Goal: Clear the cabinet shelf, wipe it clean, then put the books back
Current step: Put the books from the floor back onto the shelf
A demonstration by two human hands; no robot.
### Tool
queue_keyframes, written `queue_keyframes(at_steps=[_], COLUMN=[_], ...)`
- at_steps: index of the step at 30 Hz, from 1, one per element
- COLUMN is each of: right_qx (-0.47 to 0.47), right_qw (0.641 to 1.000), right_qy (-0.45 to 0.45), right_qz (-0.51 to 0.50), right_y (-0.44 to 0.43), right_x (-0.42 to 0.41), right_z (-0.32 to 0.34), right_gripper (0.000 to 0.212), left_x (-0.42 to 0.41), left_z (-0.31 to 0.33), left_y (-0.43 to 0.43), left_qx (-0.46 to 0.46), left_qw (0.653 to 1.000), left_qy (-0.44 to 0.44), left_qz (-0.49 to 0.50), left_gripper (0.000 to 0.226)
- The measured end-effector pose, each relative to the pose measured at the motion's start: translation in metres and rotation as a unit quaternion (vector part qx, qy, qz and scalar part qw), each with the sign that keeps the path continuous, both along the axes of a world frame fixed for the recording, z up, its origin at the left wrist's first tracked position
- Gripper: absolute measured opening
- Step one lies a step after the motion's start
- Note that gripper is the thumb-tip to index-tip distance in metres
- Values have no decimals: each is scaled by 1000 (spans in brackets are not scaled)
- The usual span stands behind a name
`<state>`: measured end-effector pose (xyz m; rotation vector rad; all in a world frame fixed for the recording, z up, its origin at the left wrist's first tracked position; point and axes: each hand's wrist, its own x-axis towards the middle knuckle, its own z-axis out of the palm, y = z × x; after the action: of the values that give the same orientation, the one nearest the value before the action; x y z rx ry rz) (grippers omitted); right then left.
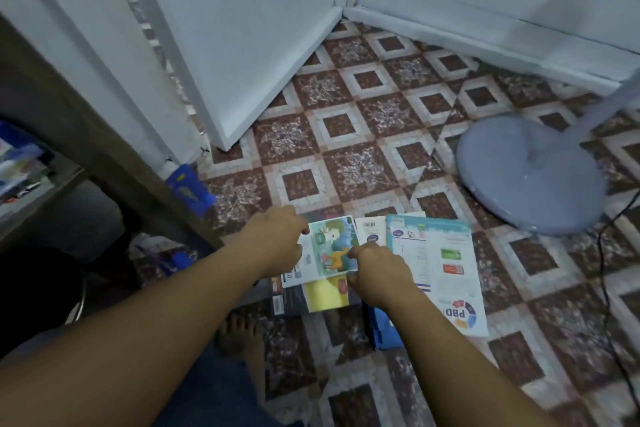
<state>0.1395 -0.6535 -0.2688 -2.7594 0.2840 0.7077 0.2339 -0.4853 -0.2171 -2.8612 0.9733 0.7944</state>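
Both arms reach forward and down from the near edge, forearms bare and nearly straight, converging over a pile of books on the tiled floor (363, 135). The left hand (273, 241) sits knuckles-up at the left edge of a small picture book (334, 246) with a green illustrated cover. Its fingers are curled in and its grip is closed on that edge. The right hand (377, 274) comes in from the near right, wrist slightly bent, with its fingers curled over the book's right near corner, grasping it there. The fingertips of both hands are hidden under the knuckles, so whether the book is lifted or lies flat on the pile is hard to say.

Under the picture book lies a dark book (294, 298) with a yellow patch on its cover. Just right of it a large white and teal workbook (440, 274) lies flat on the floor. A blue book (382, 329) shows beneath the right wrist.

The brown cabinet (104, 135) stands at the left, with blurred coloured items on its shelf at the far left edge. A bare foot (242, 333) rests near the pile. A round grey fan base (530, 177) stands to the far right, well apart from the books.
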Motion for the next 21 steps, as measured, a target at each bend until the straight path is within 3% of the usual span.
queue_keyframes(at_steps=[10,21], right_qx=[-49,-19], right_qw=[994,950], right_qy=[53,47], right_qz=[-83,-309], right_y=[-36,-40], right_x=[-24,-39], right_z=[-92,-163], right_gripper=[42,130], left_x=[1,3], left_z=[-75,-108], left_y=[-44,-22], left_qx=[-21,3], left_qw=[999,999], left_qy=[19,38], left_qz=[-15,6], left_gripper=[42,42])
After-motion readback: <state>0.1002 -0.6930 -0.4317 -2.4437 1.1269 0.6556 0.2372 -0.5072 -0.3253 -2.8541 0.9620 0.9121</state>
